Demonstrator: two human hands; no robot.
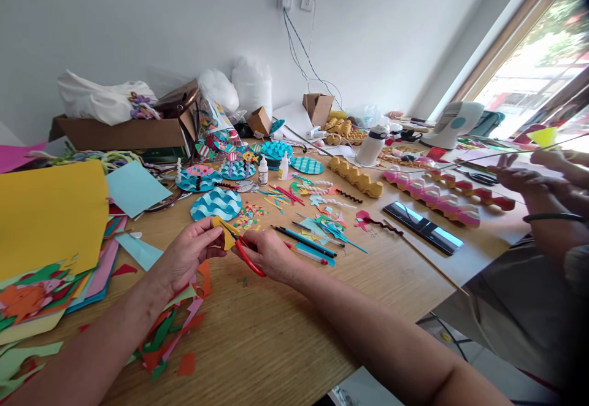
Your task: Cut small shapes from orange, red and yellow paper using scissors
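Observation:
My left hand (186, 251) pinches a small piece of yellow paper (226, 234) between thumb and fingers, above the wooden table. Red-handled scissors (248, 257) are in my right hand (269, 254), with their blades at the yellow paper. Just behind the hands lie a round blue plate with pale wavy strips (216, 203) and a scatter of coloured confetti (251, 217). Below my left wrist are orange, green and pink paper scraps (170, 332).
Yellow sheets (50, 216) and coloured papers are stacked at left. Pens (306, 240) lie right of my hands, beyond them a black phone (423, 227) and egg-carton strips (430, 196). Glue bottles (262, 170) stand behind. Another person's hands (538, 173) hold thin sticks at right.

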